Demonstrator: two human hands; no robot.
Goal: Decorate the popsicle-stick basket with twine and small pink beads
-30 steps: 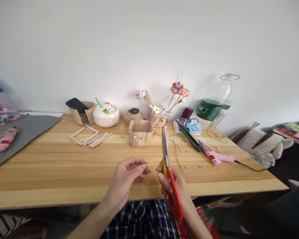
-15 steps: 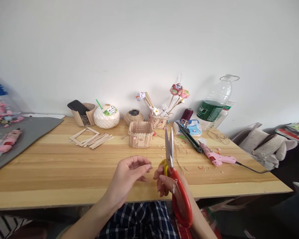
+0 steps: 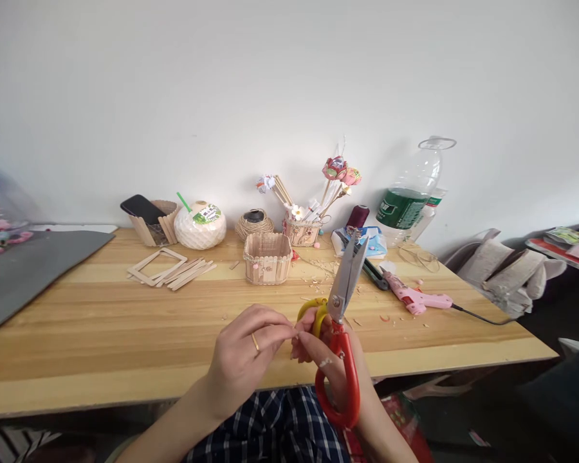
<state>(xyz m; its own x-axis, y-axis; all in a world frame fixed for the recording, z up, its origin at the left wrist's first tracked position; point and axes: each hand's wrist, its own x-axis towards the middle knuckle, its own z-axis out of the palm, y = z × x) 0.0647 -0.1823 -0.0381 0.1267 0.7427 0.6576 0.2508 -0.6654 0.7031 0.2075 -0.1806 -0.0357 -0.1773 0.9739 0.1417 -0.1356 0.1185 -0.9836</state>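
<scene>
My right hand has its fingers through the handles of a pair of scissors, one handle red and the other yellow. The blades point up and stand slightly apart. My left hand, with a ring on one finger, is closed in a pinch, its fingertips against the right hand's thumb and fingers. Whatever is in that pinch is too small to make out. Beyond both hands, a small basket of wooden sticks with a trimmed rim stands upright on the wooden table.
Popsicle sticks and a stick frame lie left. Behind are a white coconut, twine and a flower holder. A pink glue gun, its cord trailing, and a large bottle are right, with scraps scattered nearby.
My left hand has moved to the right and closed its fingertips against my right hand. The scissors have tilted further to the right, still in the right hand.
</scene>
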